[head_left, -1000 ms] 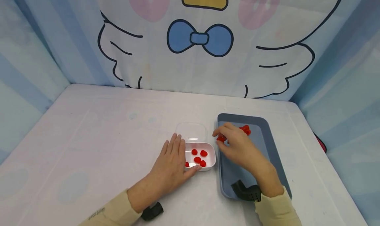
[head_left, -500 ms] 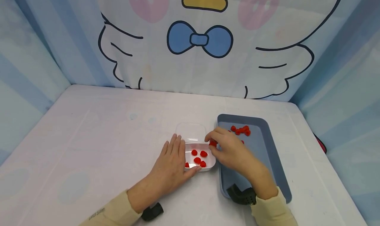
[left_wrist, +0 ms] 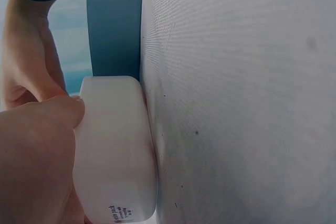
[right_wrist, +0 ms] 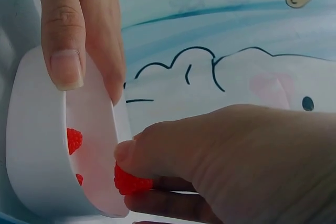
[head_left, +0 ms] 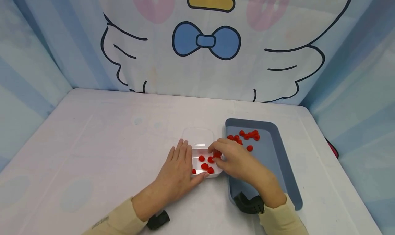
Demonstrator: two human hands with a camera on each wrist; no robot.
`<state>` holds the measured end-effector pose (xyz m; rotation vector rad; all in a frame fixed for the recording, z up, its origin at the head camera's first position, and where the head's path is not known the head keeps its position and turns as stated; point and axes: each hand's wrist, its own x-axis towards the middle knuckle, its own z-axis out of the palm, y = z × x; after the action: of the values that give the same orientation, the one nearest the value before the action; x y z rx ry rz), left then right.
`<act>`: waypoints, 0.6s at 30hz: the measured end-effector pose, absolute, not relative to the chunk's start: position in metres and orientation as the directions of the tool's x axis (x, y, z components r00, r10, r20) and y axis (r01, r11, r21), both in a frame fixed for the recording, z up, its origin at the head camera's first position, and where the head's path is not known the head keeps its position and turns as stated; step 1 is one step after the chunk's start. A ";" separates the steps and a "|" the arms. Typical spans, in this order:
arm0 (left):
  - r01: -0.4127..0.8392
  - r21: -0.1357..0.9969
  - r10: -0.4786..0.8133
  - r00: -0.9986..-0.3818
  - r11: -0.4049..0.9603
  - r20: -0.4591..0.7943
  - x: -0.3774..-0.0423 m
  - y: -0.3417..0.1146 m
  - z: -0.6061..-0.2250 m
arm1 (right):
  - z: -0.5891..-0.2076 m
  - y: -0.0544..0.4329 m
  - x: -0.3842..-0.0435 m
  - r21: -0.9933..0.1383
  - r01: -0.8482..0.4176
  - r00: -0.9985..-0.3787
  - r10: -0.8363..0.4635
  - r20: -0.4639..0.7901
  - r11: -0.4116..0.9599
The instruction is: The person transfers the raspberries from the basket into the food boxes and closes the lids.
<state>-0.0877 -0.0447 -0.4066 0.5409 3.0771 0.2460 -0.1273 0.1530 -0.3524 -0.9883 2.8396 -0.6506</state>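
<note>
My left hand (head_left: 176,170) lies with straight fingers along the left side of a small white plastic container (head_left: 217,172), its thumb on the near rim. Several red raspberries (head_left: 204,166) sit inside. Over the container's right end, my right hand (head_left: 240,161) pinches another raspberry (right_wrist: 131,181) between thumb and fingers. In the left wrist view the container's side (left_wrist: 115,140) carries small printed text, and the left thumb touches its rim. Behind the container is a clear lid (head_left: 198,137); whether it is joined cannot be told.
To the right lies a blue-grey tray (head_left: 273,159), close beside the container, with several more raspberries (head_left: 247,136) toward its far end. A printed curtain (head_left: 206,74) rises behind the white table (head_left: 108,142), and curtains hang at both sides.
My right hand has moved left from the tray to over the container, carrying a raspberry. The left hand has stayed in place on the container.
</note>
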 end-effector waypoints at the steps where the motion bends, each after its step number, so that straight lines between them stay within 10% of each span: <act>1: 0.340 0.156 0.341 -0.940 0.928 0.019 -0.087 -0.045 -0.407 | -0.352 0.153 -0.127 -0.411 -0.577 -0.791 -0.608 0.066 0.706; 18: 0.335 0.176 0.334 -0.942 0.926 0.037 -0.087 -0.045 -0.408 | -0.349 0.175 -0.140 -0.433 -0.534 -0.843 -0.498 0.205 0.726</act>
<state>-0.0873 -0.0448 -0.4082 0.5366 3.0892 0.2845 -0.1396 0.1746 -0.3490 -0.8944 2.9870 -0.7864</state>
